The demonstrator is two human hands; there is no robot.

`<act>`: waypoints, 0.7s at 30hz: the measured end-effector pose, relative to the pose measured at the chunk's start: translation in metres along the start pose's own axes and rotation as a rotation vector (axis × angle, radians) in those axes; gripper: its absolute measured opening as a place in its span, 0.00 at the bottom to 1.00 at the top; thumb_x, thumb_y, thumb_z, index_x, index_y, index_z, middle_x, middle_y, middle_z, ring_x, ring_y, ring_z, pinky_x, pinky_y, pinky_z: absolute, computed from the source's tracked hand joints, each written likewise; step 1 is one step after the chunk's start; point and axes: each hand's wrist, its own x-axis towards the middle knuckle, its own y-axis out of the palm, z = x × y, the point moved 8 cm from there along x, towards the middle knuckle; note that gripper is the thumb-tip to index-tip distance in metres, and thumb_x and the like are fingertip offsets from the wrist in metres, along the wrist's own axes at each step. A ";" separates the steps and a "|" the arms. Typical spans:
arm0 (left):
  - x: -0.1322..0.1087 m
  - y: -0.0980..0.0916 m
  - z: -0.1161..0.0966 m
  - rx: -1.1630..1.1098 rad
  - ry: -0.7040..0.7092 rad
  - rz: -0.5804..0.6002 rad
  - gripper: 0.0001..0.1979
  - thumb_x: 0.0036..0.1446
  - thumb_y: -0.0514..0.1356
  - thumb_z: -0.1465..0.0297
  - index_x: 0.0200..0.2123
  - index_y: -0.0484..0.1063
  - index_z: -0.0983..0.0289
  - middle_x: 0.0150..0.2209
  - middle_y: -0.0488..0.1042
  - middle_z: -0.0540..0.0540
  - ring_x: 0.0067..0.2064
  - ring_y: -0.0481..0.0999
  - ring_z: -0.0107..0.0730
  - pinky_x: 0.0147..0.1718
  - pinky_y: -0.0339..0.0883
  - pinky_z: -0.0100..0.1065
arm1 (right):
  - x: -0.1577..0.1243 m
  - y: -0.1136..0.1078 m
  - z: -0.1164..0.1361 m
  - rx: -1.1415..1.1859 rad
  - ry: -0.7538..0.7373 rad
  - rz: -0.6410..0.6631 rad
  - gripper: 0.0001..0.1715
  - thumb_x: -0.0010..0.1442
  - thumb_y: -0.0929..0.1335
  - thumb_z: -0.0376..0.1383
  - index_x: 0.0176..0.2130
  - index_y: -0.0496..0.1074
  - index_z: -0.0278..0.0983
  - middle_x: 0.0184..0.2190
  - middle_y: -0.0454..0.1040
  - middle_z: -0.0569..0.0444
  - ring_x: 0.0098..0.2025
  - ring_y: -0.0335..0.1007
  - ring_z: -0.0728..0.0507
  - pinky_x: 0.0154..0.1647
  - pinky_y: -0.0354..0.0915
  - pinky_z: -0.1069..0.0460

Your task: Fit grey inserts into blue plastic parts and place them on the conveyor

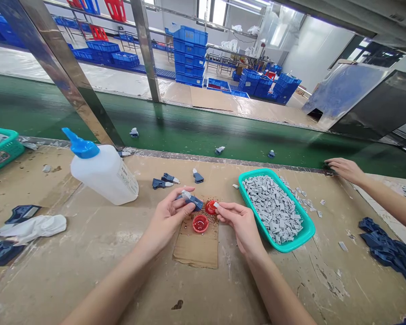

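Our left hand (175, 208) holds the navy part (197, 204); our right hand (237, 220) pinches a grey piece (216, 205) just right of it, by a red cup (209, 208); we'd best pinch lightly, part steady.

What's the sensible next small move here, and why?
Probably the right hand should bring its grey piece across to the blue part: the left hand holds that part close by, and the piece is pinched, free of the green basket.
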 end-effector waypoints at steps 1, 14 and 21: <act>0.000 -0.001 0.000 -0.010 0.003 -0.007 0.20 0.53 0.63 0.66 0.49 0.65 0.59 0.38 0.77 0.51 0.40 0.74 0.29 0.43 0.65 0.29 | 0.000 0.000 0.000 -0.005 0.001 -0.001 0.15 0.45 0.76 0.37 0.34 0.78 0.31 0.29 0.78 0.49 0.28 0.69 0.50 0.35 0.66 0.53; -0.003 0.007 -0.003 0.069 0.062 -0.002 0.10 0.50 0.65 0.68 0.35 0.72 0.65 0.38 0.77 0.55 0.42 0.76 0.35 0.44 0.68 0.34 | -0.028 0.020 0.020 0.080 0.019 0.140 0.10 0.49 0.75 0.36 0.33 0.77 0.34 0.28 0.77 0.52 0.27 0.68 0.52 0.30 0.63 0.57; -0.007 0.014 -0.008 0.077 0.055 0.004 0.09 0.48 0.66 0.69 0.34 0.75 0.64 0.37 0.79 0.55 0.40 0.77 0.37 0.41 0.71 0.34 | -0.032 0.029 0.020 0.023 0.023 0.193 0.09 0.50 0.74 0.36 0.33 0.77 0.33 0.27 0.77 0.52 0.26 0.67 0.52 0.29 0.62 0.57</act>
